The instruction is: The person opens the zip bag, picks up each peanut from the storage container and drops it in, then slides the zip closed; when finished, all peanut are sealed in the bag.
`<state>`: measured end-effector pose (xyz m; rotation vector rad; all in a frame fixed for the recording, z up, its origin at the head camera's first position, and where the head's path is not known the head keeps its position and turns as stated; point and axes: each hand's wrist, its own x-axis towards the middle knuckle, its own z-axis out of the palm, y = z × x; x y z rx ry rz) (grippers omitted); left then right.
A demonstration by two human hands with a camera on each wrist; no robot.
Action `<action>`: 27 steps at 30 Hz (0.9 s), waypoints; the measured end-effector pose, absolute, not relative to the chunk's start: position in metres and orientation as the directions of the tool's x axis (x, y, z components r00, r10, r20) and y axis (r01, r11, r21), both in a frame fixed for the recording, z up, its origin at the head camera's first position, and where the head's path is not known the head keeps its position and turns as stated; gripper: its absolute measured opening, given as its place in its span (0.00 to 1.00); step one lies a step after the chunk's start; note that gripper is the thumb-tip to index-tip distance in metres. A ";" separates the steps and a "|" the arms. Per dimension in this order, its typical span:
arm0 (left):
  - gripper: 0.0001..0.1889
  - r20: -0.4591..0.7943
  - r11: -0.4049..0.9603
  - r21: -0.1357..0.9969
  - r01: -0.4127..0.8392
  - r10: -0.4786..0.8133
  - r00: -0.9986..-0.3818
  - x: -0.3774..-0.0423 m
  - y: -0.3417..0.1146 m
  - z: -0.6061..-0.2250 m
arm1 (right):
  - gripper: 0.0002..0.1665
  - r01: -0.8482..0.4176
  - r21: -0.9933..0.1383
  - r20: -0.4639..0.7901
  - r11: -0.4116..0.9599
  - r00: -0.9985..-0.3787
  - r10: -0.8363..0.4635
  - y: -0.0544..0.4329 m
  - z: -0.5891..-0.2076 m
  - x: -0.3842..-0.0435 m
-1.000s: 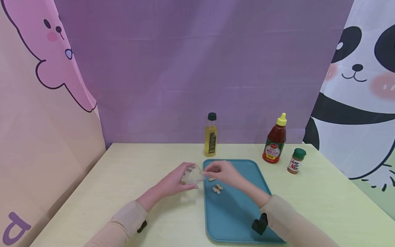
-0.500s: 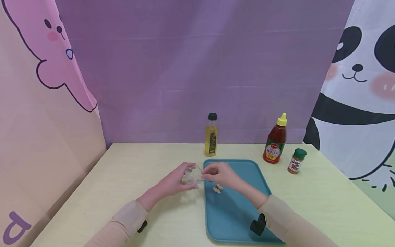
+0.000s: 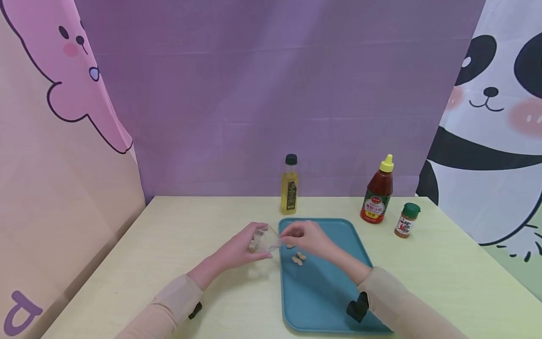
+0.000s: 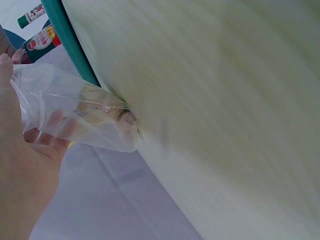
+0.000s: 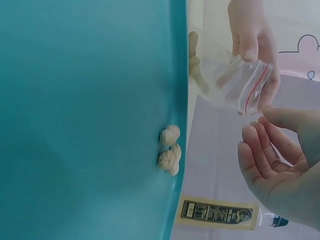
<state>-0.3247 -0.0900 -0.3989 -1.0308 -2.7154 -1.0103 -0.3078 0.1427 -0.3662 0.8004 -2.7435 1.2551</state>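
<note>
A clear zip-lock bag with a red line along its mouth is in my left hand, thumb on one side and fingers on the other. Several peanuts lie in the bag's bottom, which hangs down by the tray's left edge. At the bag's mouth, my right hand pinches the edge between thumb and forefinger; its other fingers are loosely bent. Below that hand, more peanuts rest on the blue tray, near its left rim.
An oil bottle with a black cap stands behind the tray. To the right are a ketchup bottle with a yellow tip and a small green-capped seasoning jar. A pale table carries everything, with a purple cloth behind.
My right hand slid slightly left along the bag's mouth, then back right. My left hand and the bag have stayed nearly in place.
</note>
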 end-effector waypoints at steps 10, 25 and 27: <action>0.41 0.282 0.549 0.569 0.612 0.569 -0.773 -0.322 -0.090 -0.397 | 0.12 -0.457 -0.677 0.230 0.576 -0.876 -0.425 0.161 -0.374 -0.310; 0.40 0.278 0.558 0.575 0.599 0.555 -0.784 -0.324 -0.088 -0.400 | 0.12 -0.417 -0.579 0.114 0.700 -0.892 -0.437 0.180 -0.391 -0.322; 0.40 0.270 0.559 0.582 0.590 0.551 -0.789 -0.323 -0.088 -0.399 | 0.12 -0.423 -0.573 0.101 0.702 -0.886 -0.452 0.181 -0.392 -0.323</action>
